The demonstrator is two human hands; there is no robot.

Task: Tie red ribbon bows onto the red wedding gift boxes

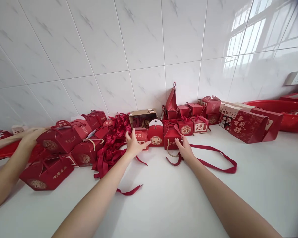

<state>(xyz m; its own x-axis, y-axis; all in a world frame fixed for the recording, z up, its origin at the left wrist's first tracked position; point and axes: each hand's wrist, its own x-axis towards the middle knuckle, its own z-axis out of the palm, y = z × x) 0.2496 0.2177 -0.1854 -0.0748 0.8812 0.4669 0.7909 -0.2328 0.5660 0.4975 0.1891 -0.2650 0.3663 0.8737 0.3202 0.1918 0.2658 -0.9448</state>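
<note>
My left hand [134, 145] has its fingers spread at the front of a small red gift box [144, 135], the thumb stretched toward a round-topped red box [155, 134] with a gold emblem. My right hand [185, 149] grips the front right corner of a red gift box [169, 133] with a peaked top, thumb on its front. A twisted cord hangs at this box's front. Beside the right hand a dark red ribbon [228, 169] loops across the white table. Left of my left hand lies a heap of red ribbons [114, 145].
An open cardboard box [143, 114] stands behind the row. More red boxes [186, 127] and large gift bags [242, 124] are at right, with a red basin [293, 114] beyond. Another person's arms [20, 148] reach in at left, near stacked gift boxes [61, 140]. A tiled wall bounds the table.
</note>
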